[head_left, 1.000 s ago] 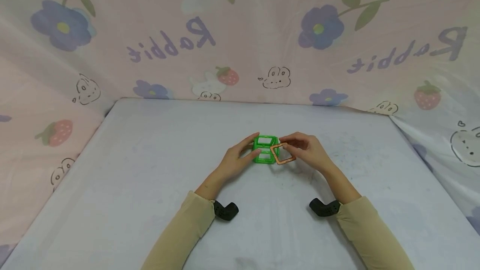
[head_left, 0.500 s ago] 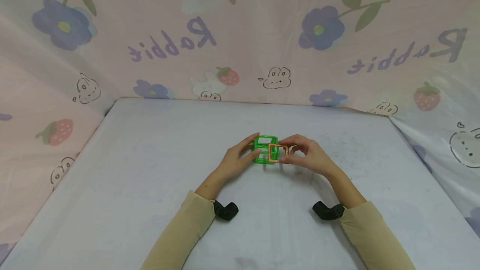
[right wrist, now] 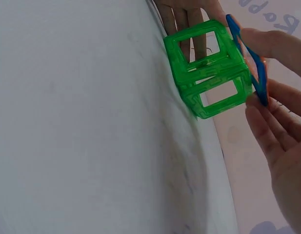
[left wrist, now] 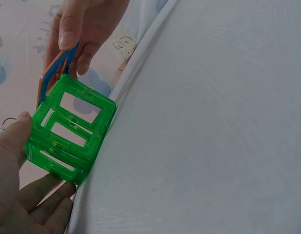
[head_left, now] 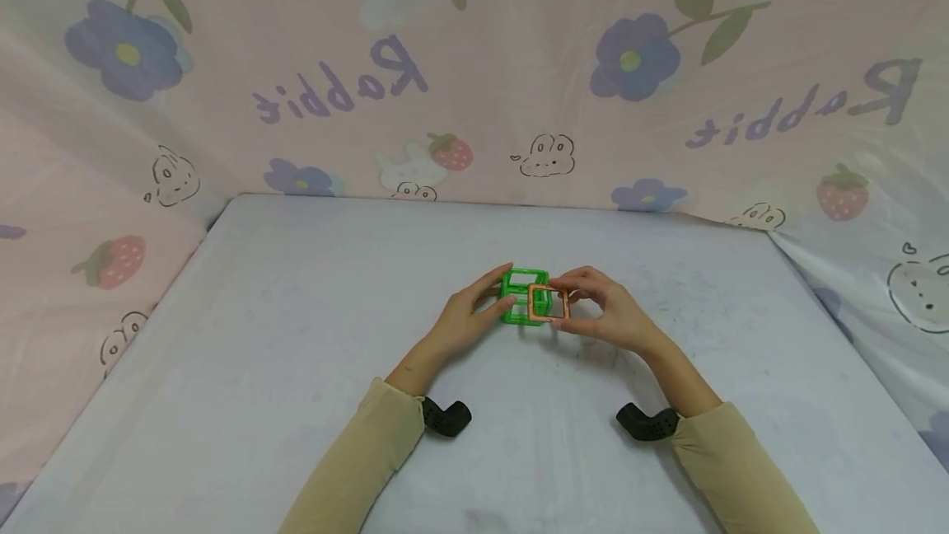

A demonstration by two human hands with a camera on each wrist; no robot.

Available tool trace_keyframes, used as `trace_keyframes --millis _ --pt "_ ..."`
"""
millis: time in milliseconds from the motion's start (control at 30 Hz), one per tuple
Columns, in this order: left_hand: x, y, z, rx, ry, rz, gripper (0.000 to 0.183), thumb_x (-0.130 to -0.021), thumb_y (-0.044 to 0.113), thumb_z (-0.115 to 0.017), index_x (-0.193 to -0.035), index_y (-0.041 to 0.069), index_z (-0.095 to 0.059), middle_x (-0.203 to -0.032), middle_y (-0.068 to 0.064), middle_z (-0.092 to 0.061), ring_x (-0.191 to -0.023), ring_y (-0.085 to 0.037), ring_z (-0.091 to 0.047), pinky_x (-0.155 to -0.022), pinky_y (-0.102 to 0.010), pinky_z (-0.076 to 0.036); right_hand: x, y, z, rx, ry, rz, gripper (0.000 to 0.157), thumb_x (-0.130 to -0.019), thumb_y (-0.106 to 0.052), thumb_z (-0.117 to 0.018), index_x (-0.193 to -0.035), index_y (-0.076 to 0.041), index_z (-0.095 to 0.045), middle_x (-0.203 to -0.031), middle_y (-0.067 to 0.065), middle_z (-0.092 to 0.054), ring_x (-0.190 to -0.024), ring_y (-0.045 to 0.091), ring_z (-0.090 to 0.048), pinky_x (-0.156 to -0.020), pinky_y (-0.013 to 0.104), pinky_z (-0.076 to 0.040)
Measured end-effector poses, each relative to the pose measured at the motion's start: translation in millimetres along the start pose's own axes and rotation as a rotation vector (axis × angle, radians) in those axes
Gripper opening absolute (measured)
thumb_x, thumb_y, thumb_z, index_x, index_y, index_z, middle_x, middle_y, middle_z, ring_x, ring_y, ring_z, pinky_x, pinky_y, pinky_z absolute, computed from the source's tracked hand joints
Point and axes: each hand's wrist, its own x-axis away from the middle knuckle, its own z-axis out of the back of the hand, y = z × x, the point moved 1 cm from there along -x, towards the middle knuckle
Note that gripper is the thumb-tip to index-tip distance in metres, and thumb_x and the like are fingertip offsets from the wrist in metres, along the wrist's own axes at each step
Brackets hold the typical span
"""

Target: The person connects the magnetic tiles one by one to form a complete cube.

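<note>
Near the table's middle, my left hand (head_left: 469, 316) holds a see-through green cube of magnetic tiles (head_left: 525, 288) by its left side, thumb in front and fingers behind. My right hand (head_left: 614, 313) pinches a square magnetic tile frame (head_left: 530, 303) between thumb and fingers. It looks orange in the head view; the right wrist view shows a blue edge on the tile (right wrist: 260, 73) too, and whether that is one piece or two I cannot tell. The tile stands close against the right side of the green cube (right wrist: 182, 75); contact is unclear.
A white-covered table (head_left: 334, 295) lies beneath both hands. Behind and beside it hangs a pink curtain (head_left: 489, 89) printed with flowers, rabbits and strawberries. A black wrist device (head_left: 447, 419) sits at the left cuff, and another black device (head_left: 648, 423) at the right.
The orange tile has turned from a slanted position to nearly square and moved slightly left, overlapping the cube's right front. My right fingers shifted on it. The left hand and cube stayed put.
</note>
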Motion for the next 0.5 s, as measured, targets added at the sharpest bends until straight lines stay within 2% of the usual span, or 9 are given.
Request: trace_keyframes --millis 133,233,500 --pt "0.2 0.8 0.2 0.004 0.000 0.001 0.056 -0.097 0.038 -0.056 -0.148 0.027 -0.037 -0.140 -0.007 -0.053 -0.133 -0.025 -0.047 -0.112 -0.047 -0.031 -1 6 -2.7 0.064 0.037 0.016 0.052 -0.076 -0.012 -0.081 -0.125 -0.009 -0.064 -0.118 0.006 -0.057 -0.107 0.016 -0.053 -0.088 0.037 -0.049" --pt "0.6 1.1 0.4 0.006 -0.002 0.004 0.056 -0.097 0.039 -0.056 -0.149 0.028 -0.037 -0.140 -0.007 -0.053 -0.133 -0.025 -0.046 -0.112 -0.047 -0.031 -3 3 -3.6 0.078 0.043 0.025 0.053 -0.075 -0.007 -0.081 -0.125 -0.005 -0.063 -0.119 0.009 -0.058 -0.108 0.019 -0.053 -0.088 0.039 -0.048" --pt "1.1 2.4 0.0 0.007 -0.011 0.005 0.055 -0.097 0.038 -0.055 -0.148 0.029 -0.037 -0.139 -0.008 -0.054 -0.132 -0.026 -0.047 -0.112 -0.046 -0.032 -13 -32 -2.4 0.039 0.058 0.028 0.050 -0.075 0.000 -0.079 -0.122 0.003 -0.062 -0.118 0.016 -0.059 -0.107 0.027 -0.054 -0.089 0.019 -0.042"
